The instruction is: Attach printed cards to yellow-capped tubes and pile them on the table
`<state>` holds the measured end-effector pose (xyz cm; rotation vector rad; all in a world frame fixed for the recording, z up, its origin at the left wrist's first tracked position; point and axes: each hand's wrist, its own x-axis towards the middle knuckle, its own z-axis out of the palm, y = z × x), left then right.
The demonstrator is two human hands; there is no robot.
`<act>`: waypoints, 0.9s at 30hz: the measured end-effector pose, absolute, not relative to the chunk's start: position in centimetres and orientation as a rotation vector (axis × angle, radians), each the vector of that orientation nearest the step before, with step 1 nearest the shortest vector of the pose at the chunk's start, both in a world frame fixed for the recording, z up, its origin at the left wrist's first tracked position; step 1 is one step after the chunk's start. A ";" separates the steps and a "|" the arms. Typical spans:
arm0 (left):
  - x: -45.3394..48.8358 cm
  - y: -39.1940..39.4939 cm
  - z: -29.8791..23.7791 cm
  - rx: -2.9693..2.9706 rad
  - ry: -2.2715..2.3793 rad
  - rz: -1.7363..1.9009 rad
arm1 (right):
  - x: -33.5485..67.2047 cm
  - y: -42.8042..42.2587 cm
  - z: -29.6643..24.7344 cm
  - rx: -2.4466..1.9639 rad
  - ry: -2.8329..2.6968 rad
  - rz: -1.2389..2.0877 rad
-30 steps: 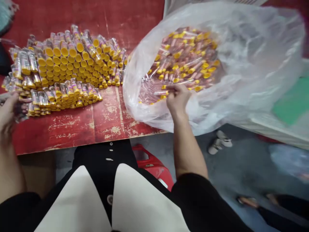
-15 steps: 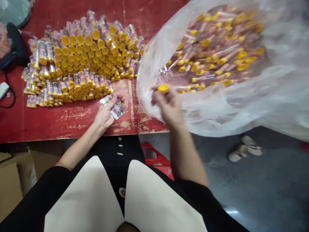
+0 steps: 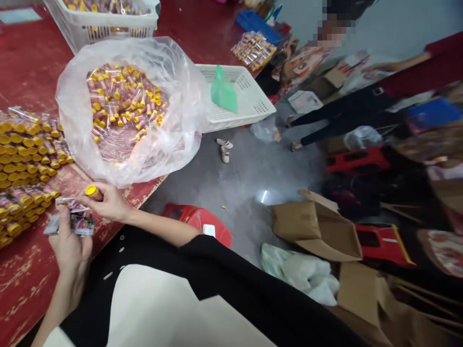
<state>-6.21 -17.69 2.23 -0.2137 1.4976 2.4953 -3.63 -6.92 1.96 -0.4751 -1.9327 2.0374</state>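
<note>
My left hand (image 3: 70,246) grips a few flat printed sachets (image 3: 72,222) in transparent wrap above the worn red table (image 3: 25,294). My right hand (image 3: 108,202) pinches a yellow-capped tube (image 3: 94,193) between its fingertips, just beside those sachets. Both hands sit close to the stacked pile of yellow-capped tubes (image 3: 21,166) at the left edge of the view. Beyond my right hand, a big transparent plastic bag (image 3: 68,101) holds many loose tubes (image 3: 125,103), with its lower rim near my wrist.
A white crate of tubes (image 3: 104,19) and a white perforated basket (image 3: 249,96) with a green bag stand behind the plastic bag. A standing person (image 3: 343,103) is at the right. A red stool (image 3: 195,219) and cardboard boxes (image 3: 314,226) are on the floor.
My view has swung sharply to the right, moving the table and bag left. My right hand has come in from the bag to my left hand, holding the yellow-capped tube.
</note>
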 end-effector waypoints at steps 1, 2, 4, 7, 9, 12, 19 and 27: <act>-6.1 -17.7 2.4 -0.213 1.478 2.451 | -3.5 -6.9 2.1 -0.401 -1.889 2.097; -6.1 -17.7 2.5 -0.226 1.470 2.430 | -3.5 -6.7 2.1 -0.311 -1.856 2.147; -6.1 -17.3 2.7 -0.266 1.473 2.445 | -3.6 -6.1 2.1 -0.201 -1.836 2.199; -5.8 -16.6 3.8 -0.411 1.406 2.437 | -3.2 -5.6 2.4 -0.247 -1.829 2.198; -5.1 -16.5 4.9 -0.532 1.261 2.356 | -1.7 -5.8 3.2 -0.315 -1.804 2.147; -4.5 -16.7 6.1 -0.639 1.166 2.323 | 1.0 -5.5 3.9 -0.447 -1.799 1.973; -4.6 -17.7 5.6 -0.788 1.048 2.339 | 2.7 -5.4 3.4 -0.299 -1.744 1.948; -3.2 -17.8 5.4 -0.669 1.062 2.419 | 3.2 -6.6 3.4 -0.395 -1.682 2.095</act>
